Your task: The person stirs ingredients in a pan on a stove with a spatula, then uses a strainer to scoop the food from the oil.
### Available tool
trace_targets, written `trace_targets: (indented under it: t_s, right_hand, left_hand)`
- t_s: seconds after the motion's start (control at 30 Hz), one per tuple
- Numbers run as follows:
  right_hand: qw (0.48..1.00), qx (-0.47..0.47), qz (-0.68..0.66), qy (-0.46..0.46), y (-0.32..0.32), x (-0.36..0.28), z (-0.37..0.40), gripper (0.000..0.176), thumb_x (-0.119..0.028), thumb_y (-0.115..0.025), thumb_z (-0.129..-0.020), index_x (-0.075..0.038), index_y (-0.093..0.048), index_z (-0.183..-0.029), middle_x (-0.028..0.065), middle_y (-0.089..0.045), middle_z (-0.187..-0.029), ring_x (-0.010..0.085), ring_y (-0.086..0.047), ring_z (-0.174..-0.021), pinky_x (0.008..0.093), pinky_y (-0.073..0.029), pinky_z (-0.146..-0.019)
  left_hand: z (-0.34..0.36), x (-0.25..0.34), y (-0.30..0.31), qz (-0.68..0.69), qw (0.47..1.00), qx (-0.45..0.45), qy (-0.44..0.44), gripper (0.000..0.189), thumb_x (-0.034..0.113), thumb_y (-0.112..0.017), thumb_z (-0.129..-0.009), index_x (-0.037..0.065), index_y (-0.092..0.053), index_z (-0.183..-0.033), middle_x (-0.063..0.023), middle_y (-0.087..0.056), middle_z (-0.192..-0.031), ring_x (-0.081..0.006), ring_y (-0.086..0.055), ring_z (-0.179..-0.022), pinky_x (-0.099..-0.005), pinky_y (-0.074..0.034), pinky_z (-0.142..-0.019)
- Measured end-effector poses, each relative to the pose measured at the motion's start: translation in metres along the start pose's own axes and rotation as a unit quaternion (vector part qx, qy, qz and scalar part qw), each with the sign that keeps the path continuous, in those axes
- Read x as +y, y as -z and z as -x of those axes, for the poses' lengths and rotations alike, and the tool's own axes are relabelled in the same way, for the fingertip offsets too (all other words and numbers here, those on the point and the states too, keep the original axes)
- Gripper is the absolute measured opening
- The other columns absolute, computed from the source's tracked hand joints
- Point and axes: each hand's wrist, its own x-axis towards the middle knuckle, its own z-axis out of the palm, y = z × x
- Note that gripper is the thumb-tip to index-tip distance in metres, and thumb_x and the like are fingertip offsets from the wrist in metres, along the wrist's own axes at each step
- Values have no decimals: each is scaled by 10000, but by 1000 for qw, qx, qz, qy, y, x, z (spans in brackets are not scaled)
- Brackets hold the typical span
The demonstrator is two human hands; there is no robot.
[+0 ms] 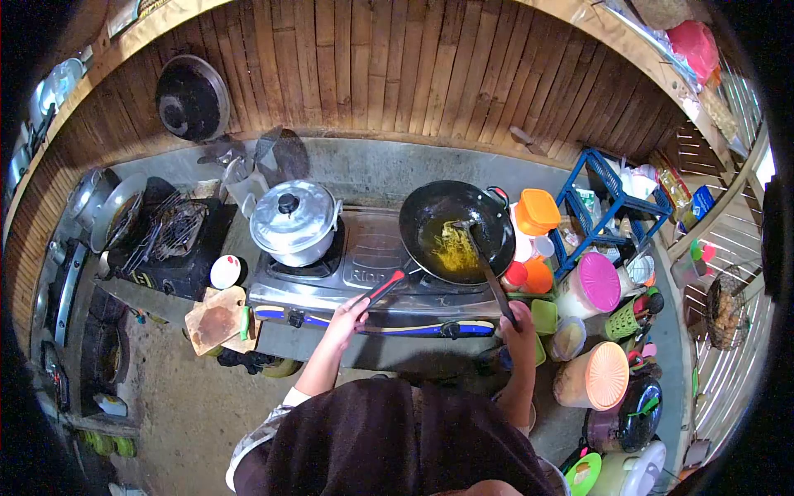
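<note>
A black wok sits on the right burner of the steel gas stove. Yellow pieces of food lie in oil at its bottom. My left hand is closed around the wok's red and black handle, in front of the stove. In my right hand is the dark handle of a spatula, which slants over the wok's rim. Its blade reaches the food and is partly hidden there. On the left burner stands a lidded silver pot.
Left of the stove are a cutting board, a green-handled knife and a blackened grill stove. Orange tubs, a pink-lidded container and a blue rack crowd the right side, close to the wok and my right hand.
</note>
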Motion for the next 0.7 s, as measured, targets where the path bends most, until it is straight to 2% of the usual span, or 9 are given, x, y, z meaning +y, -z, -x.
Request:
trace_targets:
  t_s: [0.07, 0.13, 0.17, 0.23, 0.27, 0.4, 0.5, 0.57, 0.7]
  right_hand:
    - [1000, 14, 16, 5, 8, 5, 2, 311, -32, -567, -786, -26, -530, -1095, 33, -573, -816, 92, -526, -676, 218, -430, -552]
    - [999, 16, 5, -39, 14, -61, 2, 272, -52, -593, -786, -11, -562, -1053, 46, -595, -879, 110, -543, -750, 226, -439, -656]
    - [999, 16, 6, -39, 20, -71, 3, 272, -52, -593, -786, -11, -562, -1053, 46, -595, -879, 110, -543, -750, 226, -439, -656]
    - [994, 61, 63, -67, 30, -86, 4, 233, -69, -616, -782, 4, -588, -1001, 55, -602, -901, 116, -542, -800, 236, -429, -732]
    - [992, 95, 57, -59, 30, -97, 5, 202, -70, -618, -783, 13, -602, -967, 51, -602, -881, 112, -534, -803, 237, -421, -735]
    - [988, 124, 66, -67, 47, -110, 8, 169, -61, -623, -781, 13, -616, -932, 43, -598, -839, 111, -527, -759, 234, -414, -710]
    - [987, 121, 104, -24, 58, -118, 11, 155, -60, -626, -779, 15, -621, -914, 37, -593, -812, 100, -518, -741, 225, -409, -688]
    - [986, 124, 102, -35, 58, -130, 13, 147, -60, -627, -779, 16, -622, -905, 33, -590, -804, 96, -513, -734, 221, -405, -677]
    - [988, 106, 113, -29, 59, -127, 14, 139, -58, -625, -782, 10, -624, -903, 24, -588, -796, 90, -506, -725, 216, -398, -660]
  left_hand:
    - [0, 0, 0, -2, 1000, -1, 3, 321, 286, -560, -837, 94, -528, -1093, 76, -398, -532, -24, -285, -432, -189, -228, -428]
    - [-1, -1, 1, -4, 1000, -5, 3, 322, 289, -557, -839, 94, -528, -1093, 76, -397, -531, -25, -284, -432, -189, -228, -428]
    - [-1, -1, 1, -5, 1000, -8, 3, 324, 293, -555, -840, 94, -528, -1094, 76, -395, -530, -25, -283, -431, -189, -228, -429]
    - [-1, 0, 1, -8, 1000, -6, 2, 319, 292, -551, -842, 93, -529, -1090, 76, -394, -530, -25, -284, -431, -189, -228, -429]
    - [-1, 0, 1, -11, 1000, -3, 2, 313, 291, -548, -844, 93, -529, -1085, 75, -392, -529, -25, -285, -430, -188, -228, -429]
    - [-4, -3, 3, -7, 1000, -8, -1, 310, 291, -546, -844, 89, -527, -1077, 74, -396, -531, -25, -287, -429, -187, -230, -429]
    - [-3, -1, 2, -5, 1000, -4, -7, 296, 291, -547, -843, 85, -527, -1054, 74, -397, -533, -23, -287, -429, -185, -228, -422]
    - [-4, -1, 2, -14, 1000, -5, -5, 203, 281, -537, -853, 115, -493, -961, 58, -397, -531, -39, -301, -423, -197, -226, -406]
    - [-3, 0, 1, -7, 1000, -1, -1, 223, 275, -543, -851, 103, -486, -982, 55, -403, -536, -38, -305, -426, -191, -226, -405]
